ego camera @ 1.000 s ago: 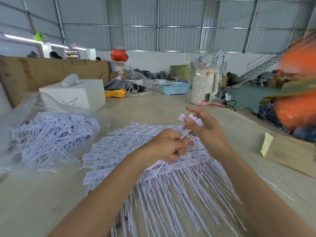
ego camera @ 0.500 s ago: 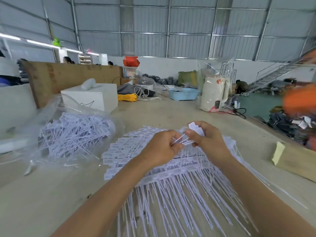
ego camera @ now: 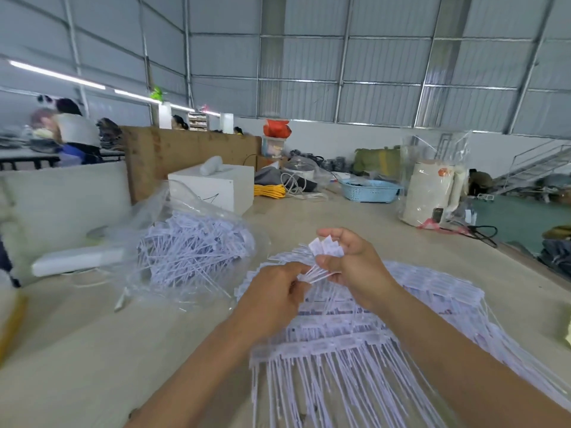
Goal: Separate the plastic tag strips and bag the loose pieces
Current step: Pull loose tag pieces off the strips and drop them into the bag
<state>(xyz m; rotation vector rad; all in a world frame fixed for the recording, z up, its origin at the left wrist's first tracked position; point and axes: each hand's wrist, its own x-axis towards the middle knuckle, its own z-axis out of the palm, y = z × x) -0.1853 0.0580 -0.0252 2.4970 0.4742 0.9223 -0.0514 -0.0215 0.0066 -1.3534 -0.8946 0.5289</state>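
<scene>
Holding a small bunch of loose tags (ego camera: 326, 251), the right hand (ego camera: 355, 267) has its fingers and thumb curled round them, their flat heads fanned upward and away from the person. The thin tails run down and leftward into the left hand (ego camera: 275, 291), whose fingers pinch them near their ends. So the bunch's long axis slants from lower left to upper right, just above the heap of joined tag strips (ego camera: 355, 341). Those strips lie spread across the near middle of the surface (ego camera: 77, 366), their head bars running side to side in rows and their tails trailing toward the near edge.

Toward the left edge sits the clear bag (ego camera: 197, 242), lying open on its side and already holding a tangle of separated tags pointing every way.

As I judge it, the risk is in the carry: the tails are slick and thin, so a loose pinch could let pieces slide out and drop back among the uncut strips. The limp bag mouth could also fold shut and spill tags onto the surface.

Farther off stand a white box (ego camera: 213, 186) and a blue basket (ego camera: 367, 189).
</scene>
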